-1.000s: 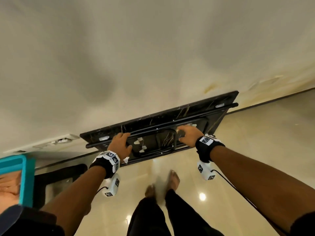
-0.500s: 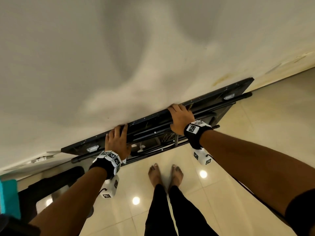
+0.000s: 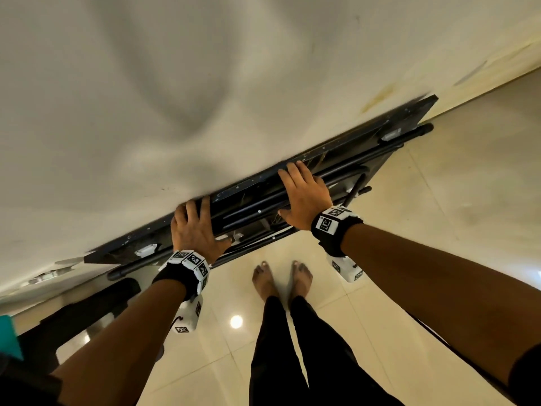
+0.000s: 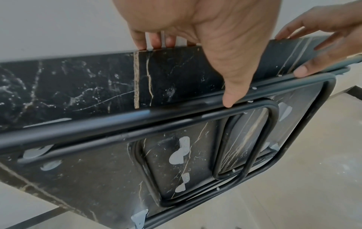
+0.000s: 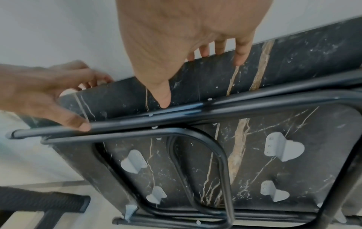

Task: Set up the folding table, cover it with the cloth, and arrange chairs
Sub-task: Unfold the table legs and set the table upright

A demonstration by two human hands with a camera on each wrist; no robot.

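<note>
- Two hands are on the folding table [image 3: 389,136], which stands folded on its edge against the wall [image 3: 205,83], near the floor [image 3: 439,230].
- My left hand [image 3: 194,230] hooks its fingers over the top edge, thumb on the black leg tube [image 4: 117,120]; my right hand [image 3: 304,197] grips the same way.
- I judge the board stiff and rather heavy, its marble-look surface smooth, so the top edge is the best hold.
- I see no containers.

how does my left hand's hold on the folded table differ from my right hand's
The left hand grips the folded table lower along its slanted top edge, nearer the dark chair; the right hand grips higher up. Both hook fingers over the edge, thumbs resting on the black leg tube.
</note>
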